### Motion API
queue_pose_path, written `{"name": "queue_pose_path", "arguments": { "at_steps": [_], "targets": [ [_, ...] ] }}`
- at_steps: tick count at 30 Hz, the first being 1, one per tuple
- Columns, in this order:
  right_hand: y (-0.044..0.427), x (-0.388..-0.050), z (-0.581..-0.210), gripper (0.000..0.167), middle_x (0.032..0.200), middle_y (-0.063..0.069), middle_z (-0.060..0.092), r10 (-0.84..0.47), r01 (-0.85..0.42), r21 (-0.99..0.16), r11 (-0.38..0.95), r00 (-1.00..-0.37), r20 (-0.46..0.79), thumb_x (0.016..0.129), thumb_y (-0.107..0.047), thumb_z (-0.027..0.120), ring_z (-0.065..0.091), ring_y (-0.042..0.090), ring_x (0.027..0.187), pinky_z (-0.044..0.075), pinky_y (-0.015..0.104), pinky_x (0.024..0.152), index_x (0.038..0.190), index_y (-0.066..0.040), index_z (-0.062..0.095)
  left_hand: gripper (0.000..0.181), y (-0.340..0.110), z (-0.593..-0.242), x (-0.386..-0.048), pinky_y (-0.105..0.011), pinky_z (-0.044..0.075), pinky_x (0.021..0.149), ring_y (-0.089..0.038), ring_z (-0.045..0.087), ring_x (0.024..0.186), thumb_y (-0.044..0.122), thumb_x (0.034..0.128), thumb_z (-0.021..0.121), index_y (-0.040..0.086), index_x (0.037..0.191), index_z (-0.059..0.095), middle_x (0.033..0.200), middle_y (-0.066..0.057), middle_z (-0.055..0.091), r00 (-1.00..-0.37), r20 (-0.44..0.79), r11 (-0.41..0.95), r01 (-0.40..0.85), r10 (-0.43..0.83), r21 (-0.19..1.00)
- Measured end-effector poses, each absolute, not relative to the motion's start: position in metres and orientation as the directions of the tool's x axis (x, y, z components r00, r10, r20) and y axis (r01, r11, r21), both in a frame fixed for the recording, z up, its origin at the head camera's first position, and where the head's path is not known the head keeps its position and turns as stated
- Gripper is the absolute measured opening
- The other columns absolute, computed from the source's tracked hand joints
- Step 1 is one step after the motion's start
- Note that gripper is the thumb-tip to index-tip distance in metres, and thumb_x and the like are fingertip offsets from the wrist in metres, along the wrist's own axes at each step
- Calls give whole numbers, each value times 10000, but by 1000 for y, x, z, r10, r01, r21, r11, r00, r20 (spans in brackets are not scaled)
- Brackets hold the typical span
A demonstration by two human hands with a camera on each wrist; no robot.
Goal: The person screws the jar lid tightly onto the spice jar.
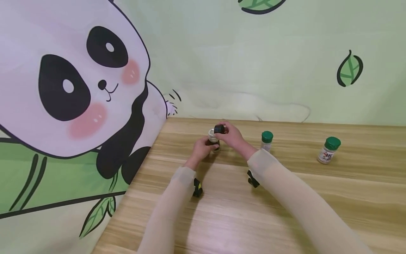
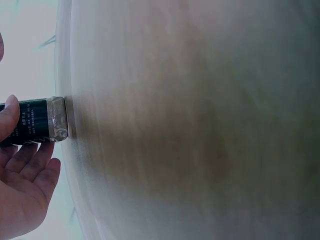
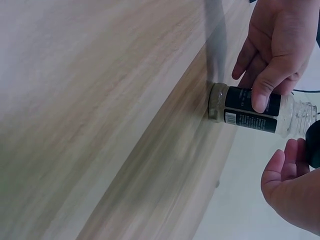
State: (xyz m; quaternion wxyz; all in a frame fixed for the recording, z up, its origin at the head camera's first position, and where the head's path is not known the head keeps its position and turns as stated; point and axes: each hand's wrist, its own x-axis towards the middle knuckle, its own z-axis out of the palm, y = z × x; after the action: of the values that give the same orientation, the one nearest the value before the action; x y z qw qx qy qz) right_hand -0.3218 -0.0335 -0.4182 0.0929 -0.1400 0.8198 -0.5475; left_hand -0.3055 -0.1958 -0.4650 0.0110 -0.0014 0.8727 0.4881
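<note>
A small clear spice jar [image 1: 213, 135] with a black label stands upright on the wooden table, near its far edge. My left hand [image 1: 200, 150] grips its body, thumb across the label [image 3: 250, 121] in the right wrist view. The jar's threaded neck [image 3: 302, 117] is uncovered. My right hand [image 1: 234, 137] pinches a black cap [image 1: 219, 129] beside the mouth; whether cap and rim touch I cannot tell. In the left wrist view, the jar's lower part [image 2: 32, 120] shows between thumb and fingers, while its top is out of frame.
Two green-capped shaker bottles stand on the wooden table [image 1: 222, 218] to the right: a nearer bottle [image 1: 267, 137], partly behind my right forearm, and a farther bottle [image 1: 329, 151]. A panda-printed cloth [image 1: 222, 70] hangs behind the table and along its left side.
</note>
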Motion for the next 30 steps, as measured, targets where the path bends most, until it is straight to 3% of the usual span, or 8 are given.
{"name": "queue_pose_path", "arguments": {
  "at_steps": [4, 9, 16, 22, 30],
  "targets": [
    [-38, -323, -417, 506, 1432, 273, 546, -333, -139, -932, 334, -943, 21, 955, -145, 667, 548, 407, 1297, 492, 515, 1083, 1423, -61, 496, 350, -194, -465, -306, -409, 539, 1002, -333, 668, 1158, 107, 937, 731, -27, 1256, 678, 1278, -230, 707, -1000, -6, 533, -4, 3, 846],
    [-44, -325, -419, 545, 1440, 255, 541, -323, -144, -931, 334, -946, 31, 936, -145, 690, 536, 403, 1311, 469, 516, 1118, 1427, -31, 483, 346, -194, -464, -306, -381, 539, 974, -317, 670, 1134, 104, 938, 730, -15, 1259, 684, 1265, -226, 713, -1000, 1, 526, -4, -8, 850],
    [-50, -326, -421, 544, 1363, 245, 581, -315, -136, -930, 341, -949, 23, 930, -135, 717, 560, 343, 1193, 494, 429, 1016, 1395, 36, 491, 383, -195, -464, -303, -373, 553, 970, -351, 684, 1167, 78, 932, 731, -23, 1296, 670, 1259, -245, 712, -999, 32, 524, 34, 14, 851],
    [-50, -326, -421, 566, 1357, 239, 585, -329, -129, -935, 331, -944, 14, 932, -156, 721, 565, 327, 1164, 495, 377, 936, 1419, 21, 491, 373, -195, -466, -305, -399, 548, 982, -356, 680, 1167, 88, 932, 733, -12, 1287, 677, 1264, -238, 712, -999, 38, 524, 35, 5, 851],
    [-49, -323, -423, 545, 1334, 233, 604, -330, -154, -922, 355, -944, 31, 925, -157, 726, 556, 321, 1142, 485, 395, 952, 1399, 16, 523, 333, -195, -468, -305, -365, 547, 935, -333, 686, 1120, 96, 921, 748, -20, 1229, 699, 1234, -229, 726, -1000, 30, 530, 23, -6, 848]
  ]
}}
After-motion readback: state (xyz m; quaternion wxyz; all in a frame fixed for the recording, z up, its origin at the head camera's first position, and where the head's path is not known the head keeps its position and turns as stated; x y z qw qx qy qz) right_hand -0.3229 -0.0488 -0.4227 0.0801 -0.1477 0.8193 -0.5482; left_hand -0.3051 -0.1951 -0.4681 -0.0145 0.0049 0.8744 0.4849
